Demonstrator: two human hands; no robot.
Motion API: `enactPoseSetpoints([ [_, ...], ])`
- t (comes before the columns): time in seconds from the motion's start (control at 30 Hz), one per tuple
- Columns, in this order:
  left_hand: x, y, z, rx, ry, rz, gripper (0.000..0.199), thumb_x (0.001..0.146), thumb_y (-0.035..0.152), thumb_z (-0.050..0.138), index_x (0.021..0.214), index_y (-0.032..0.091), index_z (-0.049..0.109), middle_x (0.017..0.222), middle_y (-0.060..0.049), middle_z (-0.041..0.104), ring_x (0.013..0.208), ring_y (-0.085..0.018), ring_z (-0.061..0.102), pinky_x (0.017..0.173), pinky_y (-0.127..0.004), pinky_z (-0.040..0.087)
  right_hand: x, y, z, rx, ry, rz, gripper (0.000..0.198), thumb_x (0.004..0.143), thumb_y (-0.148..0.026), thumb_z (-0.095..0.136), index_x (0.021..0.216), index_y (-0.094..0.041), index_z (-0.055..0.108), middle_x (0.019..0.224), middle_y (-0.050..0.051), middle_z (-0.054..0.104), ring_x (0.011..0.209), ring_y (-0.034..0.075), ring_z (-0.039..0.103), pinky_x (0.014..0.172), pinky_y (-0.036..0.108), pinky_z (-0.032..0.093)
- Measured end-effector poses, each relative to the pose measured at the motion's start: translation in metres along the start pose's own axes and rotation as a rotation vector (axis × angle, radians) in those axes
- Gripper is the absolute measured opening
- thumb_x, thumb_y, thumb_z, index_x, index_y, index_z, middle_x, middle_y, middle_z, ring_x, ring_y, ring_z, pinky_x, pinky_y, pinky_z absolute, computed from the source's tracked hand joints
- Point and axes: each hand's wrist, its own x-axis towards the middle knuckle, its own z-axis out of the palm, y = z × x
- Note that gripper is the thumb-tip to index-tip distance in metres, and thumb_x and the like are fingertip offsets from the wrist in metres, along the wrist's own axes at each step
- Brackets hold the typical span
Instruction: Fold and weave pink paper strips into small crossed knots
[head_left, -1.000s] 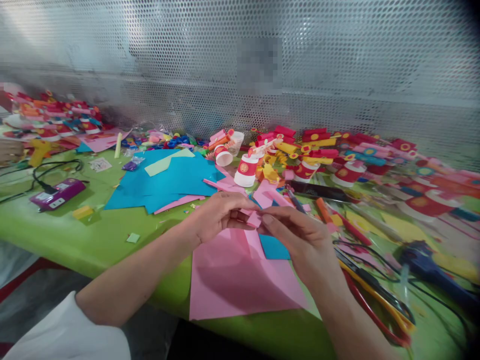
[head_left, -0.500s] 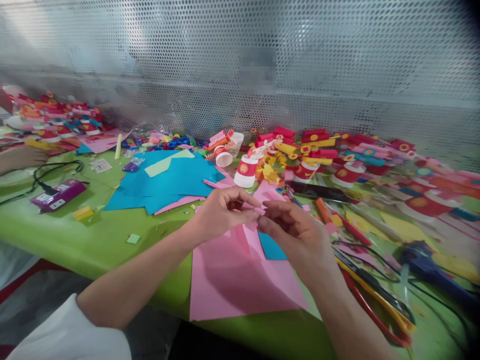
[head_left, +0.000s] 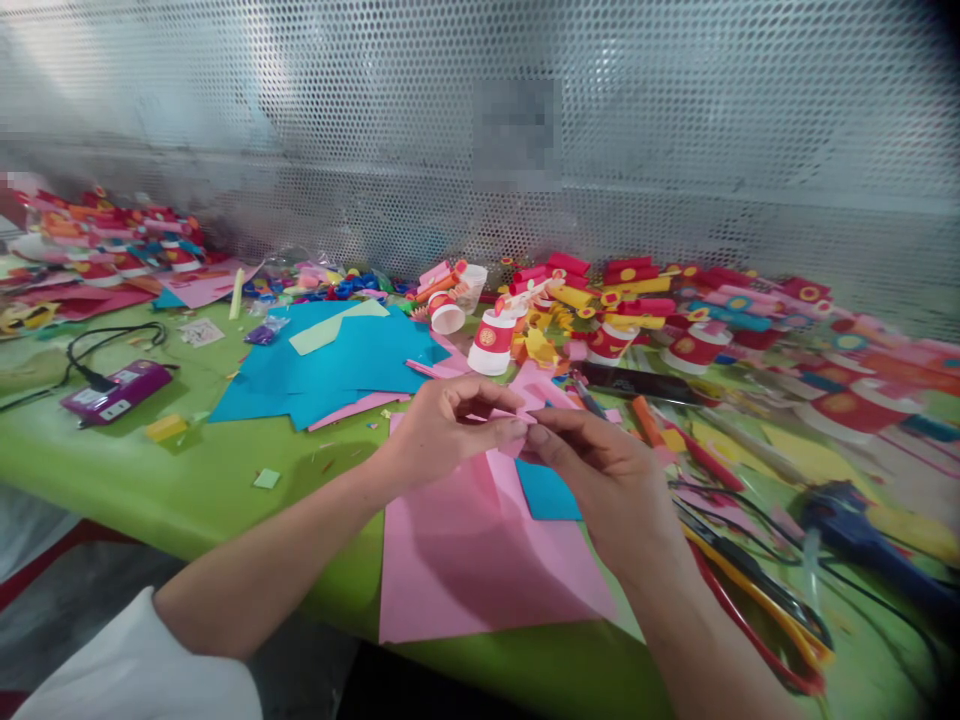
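Observation:
Between the fingertips of both hands is a small piece of pink paper [head_left: 510,437], partly covered by the fingers. My left hand [head_left: 454,432] pinches it from the left, thumb in front. From the right, my right hand [head_left: 596,460] pinches its edge between thumb and forefinger. Below them a large pink paper sheet [head_left: 480,570] lies at the table's front edge, with a blue piece of paper [head_left: 549,491] on it. Just beyond the hands stands a white paper cup [head_left: 491,342] with a red band and a gold emblem.
A blue glue gun [head_left: 847,520] with a cable and scissors [head_left: 772,590] lie at the right. Blue sheets [head_left: 337,360] and a purple power socket [head_left: 118,392] are at the left. Decorated cups [head_left: 694,345] line the perforated metal wall [head_left: 375,120].
My hands, still pinching the small pink paper, have shifted slightly; the right hand has moved a little to the right. Another person's hand at the far left has left the view.

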Motion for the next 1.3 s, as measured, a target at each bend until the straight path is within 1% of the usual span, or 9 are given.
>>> enactPoseSetpoints([
  [0.17, 0.002, -0.002, -0.001, 0.041, -0.02, 0.016, 0.023, 0.08, 0.033, 0.079, 0.095, 0.016, 0.079, 0.092, -0.008, 0.077, 0.081, -0.018, 0.07, 0.071, -0.029, 0.054, 0.0, 0.001, -0.001, -0.035, -0.028, -0.022, 0.024, 0.08, -0.039, 0.082, 0.097, -0.023, 0.079, 0.087, 0.003, 0.076, 0.077, 0.018, 0.069, 0.074, 0.033, 0.059],
  [0.37, 0.003, -0.003, -0.001, -0.135, -0.057, -0.043, 0.023, 0.078, 0.033, 0.082, 0.091, 0.015, 0.079, 0.091, -0.009, 0.076, 0.083, -0.02, 0.07, 0.077, -0.035, 0.056, 0.002, 0.004, -0.003, -0.137, -0.046, -0.093, 0.021, 0.082, -0.039, 0.079, 0.096, -0.024, 0.078, 0.082, 0.002, 0.075, 0.074, 0.017, 0.07, 0.069, 0.03, 0.058],
  [0.5, 0.003, -0.001, -0.002, -0.121, -0.058, -0.044, 0.021, 0.078, 0.032, 0.081, 0.09, 0.016, 0.079, 0.093, -0.009, 0.076, 0.086, -0.021, 0.07, 0.08, -0.036, 0.055, 0.0, 0.004, -0.002, -0.182, -0.026, -0.127, 0.019, 0.083, -0.038, 0.078, 0.095, -0.024, 0.078, 0.081, 0.002, 0.075, 0.074, 0.017, 0.07, 0.069, 0.03, 0.057],
  [0.7, 0.001, 0.002, -0.002, -0.051, -0.029, 0.007, 0.018, 0.079, 0.032, 0.08, 0.089, 0.016, 0.078, 0.089, -0.008, 0.075, 0.085, -0.02, 0.068, 0.077, -0.034, 0.053, -0.001, 0.001, -0.002, -0.176, -0.048, -0.095, 0.022, 0.082, -0.041, 0.079, 0.095, -0.023, 0.078, 0.085, 0.003, 0.076, 0.076, 0.019, 0.071, 0.069, 0.032, 0.058],
  [0.93, 0.001, -0.001, -0.002, -0.194, -0.075, -0.063, 0.014, 0.081, 0.031, 0.079, 0.085, 0.017, 0.078, 0.086, -0.006, 0.074, 0.081, -0.017, 0.068, 0.079, -0.033, 0.054, -0.002, -0.003, 0.001, -0.139, 0.002, -0.054, 0.019, 0.081, -0.039, 0.079, 0.091, -0.022, 0.078, 0.083, 0.003, 0.075, 0.075, 0.019, 0.069, 0.071, 0.033, 0.057],
  [1.0, 0.001, 0.0, -0.001, -0.166, -0.081, -0.067, 0.017, 0.081, 0.031, 0.079, 0.09, 0.017, 0.078, 0.088, -0.006, 0.074, 0.081, -0.017, 0.068, 0.078, -0.031, 0.054, -0.004, -0.005, 0.003, -0.142, 0.033, -0.059, 0.019, 0.081, -0.038, 0.079, 0.09, -0.022, 0.078, 0.081, 0.003, 0.075, 0.074, 0.018, 0.069, 0.072, 0.032, 0.057],
  [1.13, 0.0, 0.0, 0.001, -0.131, -0.095, -0.027, 0.032, 0.076, 0.027, 0.083, 0.106, 0.017, 0.076, 0.097, -0.007, 0.074, 0.084, -0.019, 0.07, 0.076, -0.032, 0.056, -0.005, -0.008, 0.005, -0.069, 0.092, -0.065, 0.015, 0.081, -0.036, 0.078, 0.088, -0.022, 0.077, 0.079, 0.002, 0.074, 0.075, 0.018, 0.069, 0.073, 0.031, 0.058],
  [1.23, 0.002, -0.002, 0.002, -0.14, -0.069, -0.019, 0.024, 0.078, 0.027, 0.081, 0.098, 0.014, 0.077, 0.09, -0.008, 0.074, 0.082, -0.019, 0.071, 0.075, -0.032, 0.056, -0.005, -0.008, 0.006, -0.035, 0.093, -0.047, 0.016, 0.081, -0.035, 0.078, 0.089, -0.022, 0.077, 0.078, 0.002, 0.073, 0.074, 0.017, 0.069, 0.072, 0.03, 0.058],
  [1.3, 0.002, -0.003, 0.001, -0.175, -0.056, -0.044, 0.024, 0.076, 0.028, 0.083, 0.094, 0.014, 0.077, 0.086, -0.007, 0.074, 0.08, -0.019, 0.07, 0.076, -0.033, 0.057, -0.004, -0.008, 0.005, -0.022, 0.067, -0.025, 0.017, 0.081, -0.037, 0.079, 0.089, -0.022, 0.077, 0.078, 0.002, 0.073, 0.074, 0.017, 0.069, 0.072, 0.031, 0.059],
])
